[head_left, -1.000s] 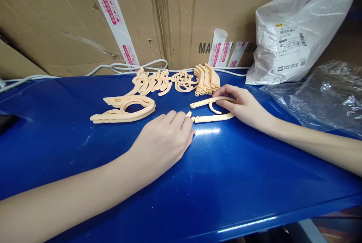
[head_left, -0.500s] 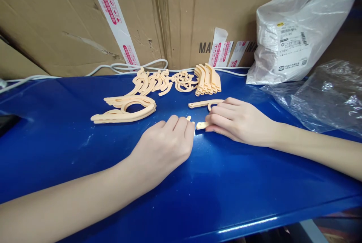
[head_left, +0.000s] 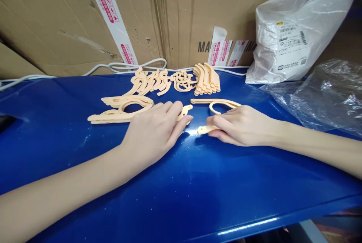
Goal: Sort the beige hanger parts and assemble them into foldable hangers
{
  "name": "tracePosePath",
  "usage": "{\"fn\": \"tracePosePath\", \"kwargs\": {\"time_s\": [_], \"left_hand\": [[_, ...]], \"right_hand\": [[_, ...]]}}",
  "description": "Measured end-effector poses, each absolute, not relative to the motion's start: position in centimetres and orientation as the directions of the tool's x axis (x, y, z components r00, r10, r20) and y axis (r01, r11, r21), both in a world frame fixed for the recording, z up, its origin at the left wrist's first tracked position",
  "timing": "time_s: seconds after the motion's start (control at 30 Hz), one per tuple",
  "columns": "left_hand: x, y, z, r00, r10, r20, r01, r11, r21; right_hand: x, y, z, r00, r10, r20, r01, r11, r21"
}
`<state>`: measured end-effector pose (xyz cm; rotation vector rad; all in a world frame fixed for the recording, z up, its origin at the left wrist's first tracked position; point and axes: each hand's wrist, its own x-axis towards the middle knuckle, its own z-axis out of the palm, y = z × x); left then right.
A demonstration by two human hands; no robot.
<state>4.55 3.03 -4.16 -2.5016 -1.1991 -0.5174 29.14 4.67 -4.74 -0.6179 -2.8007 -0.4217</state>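
Note:
My left hand (head_left: 152, 128) is closed around a cream plastic hanger part (head_left: 186, 110); its rounded end with a hole sticks out past the thumb. Facing it across a small gap, my right hand (head_left: 244, 125) grips a cream hanger arm (head_left: 204, 130), most of which the fingers hide. Just behind the right hand lies another long hanger arm (head_left: 202, 101), with a curved hook piece (head_left: 212, 109) beside it. Folded cream hangers (head_left: 109, 118) lie stacked to the left, partly behind my left hand.
Toward the back of the blue table (head_left: 181, 190) sit piles of curved hanger parts (head_left: 149, 81), hook rings (head_left: 183, 81) and hanger arms (head_left: 207, 79). A white cable (head_left: 98, 69) runs along the cardboard box (head_left: 175, 17). A white plastic bag (head_left: 296, 35) and clear wrap (head_left: 325, 96) occupy the right.
My left hand has shifted slightly left and turned, showing its thumb and more of its hanger part. My right fingers have curled lower, uncovering more of the arm and hook behind them.

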Motion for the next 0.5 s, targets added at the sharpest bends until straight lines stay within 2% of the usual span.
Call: {"fn": "tracePosePath", "kwargs": {"time_s": [0.1, 0.33, 0.5], "left_hand": [[4.58, 2.91, -4.19, 0.622, 0.641, 0.449, 0.745, -0.661, -0.089], [4.61, 2.86, -3.84, 0.6, 0.71, 0.368, 0.732, -0.673, 0.106], [4.52, 3.01, -4.11, 0.6, 0.734, 0.317, 0.725, -0.667, 0.172]], "right_hand": [[29.13, 4.84, -4.83, -0.869, 0.407, 0.282, 0.466, 0.864, 0.189], [28.91, 4.57, -4.76, -0.858, 0.412, 0.306, 0.495, 0.823, 0.279], [28.96, 4.55, -4.8, -0.856, 0.411, 0.314, 0.501, 0.81, 0.305]]}}
